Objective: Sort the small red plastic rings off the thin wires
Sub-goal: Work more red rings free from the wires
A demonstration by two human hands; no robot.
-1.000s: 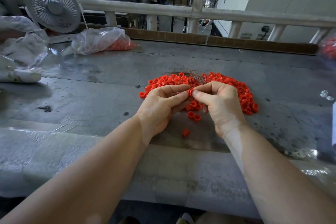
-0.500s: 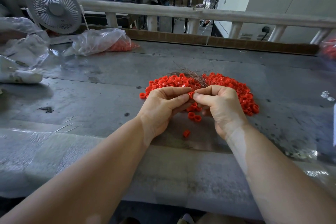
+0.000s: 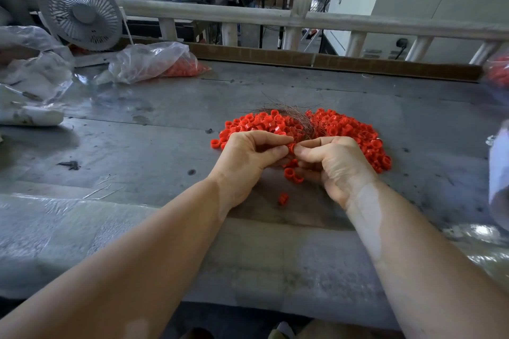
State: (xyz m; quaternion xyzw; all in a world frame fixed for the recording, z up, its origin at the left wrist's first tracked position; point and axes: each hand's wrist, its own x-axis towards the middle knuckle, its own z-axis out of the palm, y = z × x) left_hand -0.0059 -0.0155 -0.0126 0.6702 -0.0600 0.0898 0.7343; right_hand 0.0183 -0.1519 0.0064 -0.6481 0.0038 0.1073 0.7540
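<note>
1. Where the two hands meet above the counter [image 3: 137, 146], one red ring [image 3: 291, 147] is pinched between the thumb and forefinger of the left hand [image 3: 248, 165] and those of the right hand [image 3: 334, 166].
2. Each hand's grip is clamped on that ring, with the remaining fingers curled under the palms.
3. Which way the ring's opening faces cannot be told, since the fingertips cover most of it.
4. A heap of rings [image 3: 344, 129] is spread in an arc just beyond the hands, on the counter, and is partly hidden by them.
5. A tuft of wires [image 3: 294, 115] lies across the middle of the heap; its long axis runs roughly from the far left toward the hands, with loose ends fanning out at the far side.
6. A few loose rings [image 3: 292, 175] lie below the hands, and a single one [image 3: 283, 198] lies nearer the counter's front edge, apart from the rest.
7. A clear bag [image 3: 148, 62] lies on its side at the far left of the counter, with red rings gathered in its right end.
8. More crumpled plastic [image 3: 33, 77] is piled at the left edge; its contents cannot be made out.
9. A grey fan [image 3: 81, 11] stands behind the bag.
</note>
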